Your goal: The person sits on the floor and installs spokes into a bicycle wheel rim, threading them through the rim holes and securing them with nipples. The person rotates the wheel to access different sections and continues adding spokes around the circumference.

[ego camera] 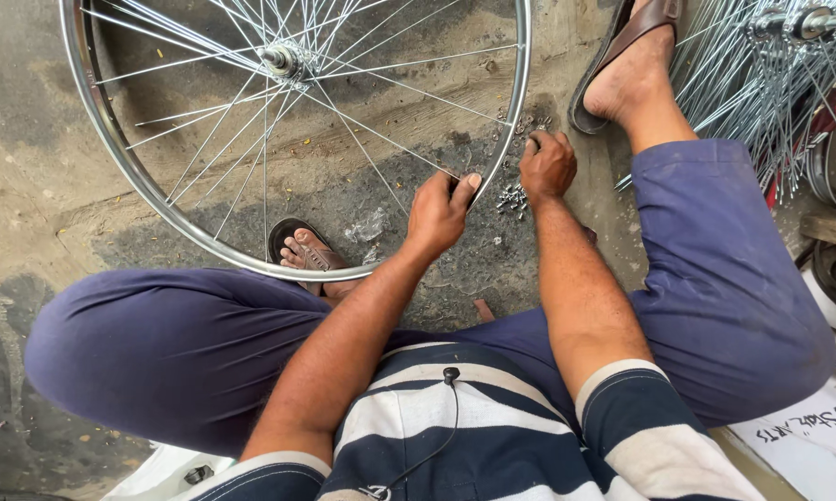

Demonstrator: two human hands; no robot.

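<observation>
Left hand: you pinch the shiny silver spoked bicycle wheel rim, steadying it.
Right hand: curled narrow, picking at small silver spoke nipples heaped on concrete floor.
Wheel: flat, between your legs.

rim and spokes crowd hand

Left arm: bare, extended forward from a striped short sleeve, elbow slightly bent. Left hand: knuckles up, fingers curled, thumb pressed forward in a pinch. Right arm: bare, reaching straight ahead, forearm near vertical in view. Right hand: palm down, fingers bent under, fingertips lowered to the ground.
</observation>
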